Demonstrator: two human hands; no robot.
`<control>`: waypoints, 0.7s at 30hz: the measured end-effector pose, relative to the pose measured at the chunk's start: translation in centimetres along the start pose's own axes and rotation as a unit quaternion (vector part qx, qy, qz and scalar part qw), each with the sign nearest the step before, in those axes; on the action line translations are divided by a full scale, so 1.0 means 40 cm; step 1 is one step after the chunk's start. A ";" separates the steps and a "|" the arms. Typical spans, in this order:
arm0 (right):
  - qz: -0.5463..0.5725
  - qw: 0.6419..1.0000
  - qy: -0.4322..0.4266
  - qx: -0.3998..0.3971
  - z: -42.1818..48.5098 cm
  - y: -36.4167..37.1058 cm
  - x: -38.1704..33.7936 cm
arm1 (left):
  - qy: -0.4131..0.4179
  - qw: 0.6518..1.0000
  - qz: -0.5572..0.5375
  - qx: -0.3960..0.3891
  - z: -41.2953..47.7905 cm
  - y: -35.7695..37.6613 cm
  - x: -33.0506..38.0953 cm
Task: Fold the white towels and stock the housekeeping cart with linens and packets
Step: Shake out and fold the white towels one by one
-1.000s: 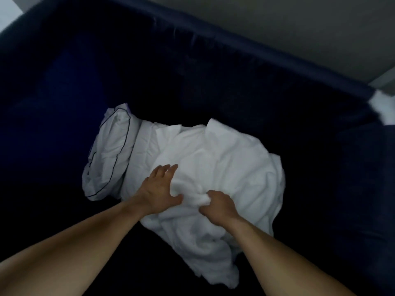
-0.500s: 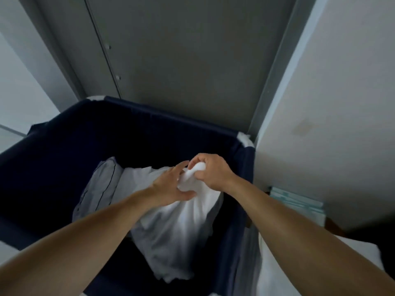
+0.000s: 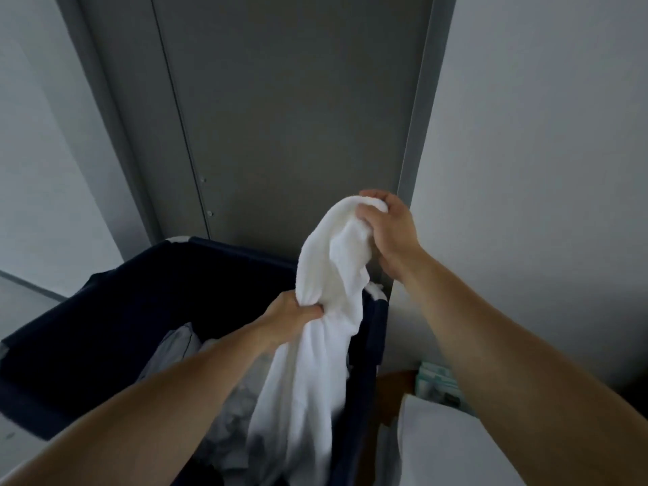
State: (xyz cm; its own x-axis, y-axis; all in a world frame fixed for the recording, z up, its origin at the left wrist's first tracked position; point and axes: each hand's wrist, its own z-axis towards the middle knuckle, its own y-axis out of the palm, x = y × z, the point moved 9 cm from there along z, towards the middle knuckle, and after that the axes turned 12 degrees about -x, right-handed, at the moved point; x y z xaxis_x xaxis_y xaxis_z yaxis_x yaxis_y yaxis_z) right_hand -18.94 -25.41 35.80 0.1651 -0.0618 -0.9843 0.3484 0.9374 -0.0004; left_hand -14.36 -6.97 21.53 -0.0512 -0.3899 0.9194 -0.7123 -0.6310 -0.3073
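Note:
A white towel (image 3: 315, 338) hangs bunched above the dark blue fabric hamper (image 3: 115, 310). My right hand (image 3: 389, 233) grips the towel's top end, raised in front of the grey door. My left hand (image 3: 291, 315) clutches the towel lower down, at the level of the hamper's rim. The towel's lower part trails down into the hamper. More white linen (image 3: 175, 356), one piece with a dark piped edge, lies crumpled inside the hamper.
A grey door (image 3: 287, 117) and its frame stand right behind the hamper. At the lower right are a stack of pale green packets (image 3: 438, 384) and a white folded linen (image 3: 449, 447). White walls flank both sides.
Both hands have lifted the towel up out of the hamper. My right hand rose high with the top end; my left hand slid down to grip it lower. The view tilted upward.

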 end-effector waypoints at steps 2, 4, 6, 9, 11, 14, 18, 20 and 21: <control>-0.119 0.992 0.024 0.033 -0.025 -0.070 0.016 | 0.027 0.999 -0.035 0.012 -0.008 -0.047 0.109; -0.145 0.989 0.040 -0.007 -0.062 -0.073 0.048 | 0.050 0.996 -0.068 0.022 -0.018 -0.093 0.227; -0.116 0.987 0.007 -0.111 -0.100 -0.010 0.060 | 0.062 0.994 -0.081 0.035 -0.024 -0.119 0.333; -0.074 0.976 0.025 -0.204 -0.140 0.106 0.087 | 0.080 0.992 -0.081 0.046 -0.033 -0.112 0.439; -0.107 0.986 0.059 -0.114 -0.141 0.112 0.090 | 0.099 0.992 -0.068 0.041 -0.044 -0.085 0.481; -0.077 0.995 0.046 0.049 -0.140 0.046 0.046 | 0.159 0.985 -0.061 0.010 -0.064 -0.054 0.521; -0.044 0.990 0.008 0.134 -0.154 -0.021 -0.078 | 0.221 0.974 -0.049 -0.034 -0.089 -0.071 0.493; -0.001 0.985 -0.007 0.174 -0.165 -0.056 -0.140 | 0.202 0.976 -0.048 -0.067 -0.082 -0.066 0.425; 0.021 0.981 -0.007 0.194 -0.172 -0.072 -0.171 | 0.203 0.973 -0.044 -0.100 -0.082 -0.047 0.400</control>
State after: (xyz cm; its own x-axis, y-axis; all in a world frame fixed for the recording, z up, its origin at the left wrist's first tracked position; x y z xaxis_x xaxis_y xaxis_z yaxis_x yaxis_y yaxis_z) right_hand -27.43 -25.31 41.33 0.1987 -0.0335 -0.9795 0.6658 0.7380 0.1098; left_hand -16.13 -9.80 37.62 -0.2280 -0.0178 0.9735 -0.8458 -0.4917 -0.2071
